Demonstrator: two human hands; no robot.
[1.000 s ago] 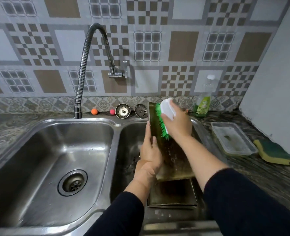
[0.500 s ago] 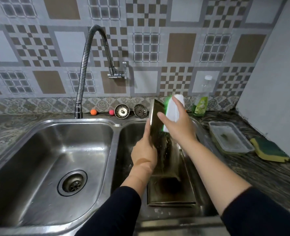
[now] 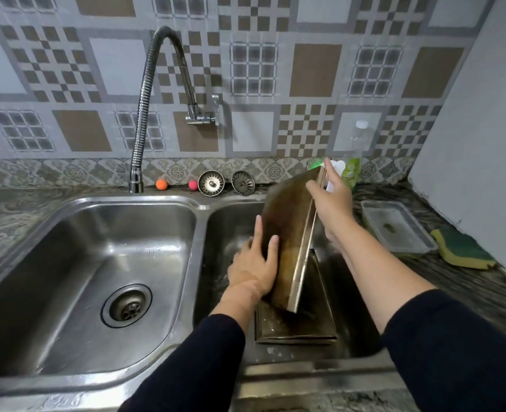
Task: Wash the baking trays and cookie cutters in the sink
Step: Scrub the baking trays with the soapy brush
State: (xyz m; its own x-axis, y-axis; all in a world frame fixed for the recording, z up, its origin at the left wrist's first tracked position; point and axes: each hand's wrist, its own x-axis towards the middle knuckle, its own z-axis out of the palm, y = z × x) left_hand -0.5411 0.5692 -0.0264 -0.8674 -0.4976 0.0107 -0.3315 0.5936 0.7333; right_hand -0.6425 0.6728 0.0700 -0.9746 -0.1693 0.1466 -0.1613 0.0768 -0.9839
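A browned metal baking tray (image 3: 287, 233) stands on edge over the right basin (image 3: 225, 233), its underside turned toward me. My left hand (image 3: 256, 263) lies against its left face with fingers straight. My right hand (image 3: 330, 200) grips the tray's upper right rim together with a white brush with green bristles (image 3: 333, 171), mostly hidden behind the tray. More baking trays (image 3: 296, 328) lie stacked flat on the basin floor beneath it.
The left basin (image 3: 67, 263) has a drain and the flexible tap (image 3: 145, 114) hangs above it. Two strainer plugs (image 3: 211, 183) and two small balls (image 3: 161, 184) line the back ledge. A soap bottle (image 3: 354, 162), clear container (image 3: 394, 224) and sponge (image 3: 462, 251) sit on the right counter.
The tray has been turned from its inner face to its underside. My right hand with the brush moved from the tray's face to its far upper rim.
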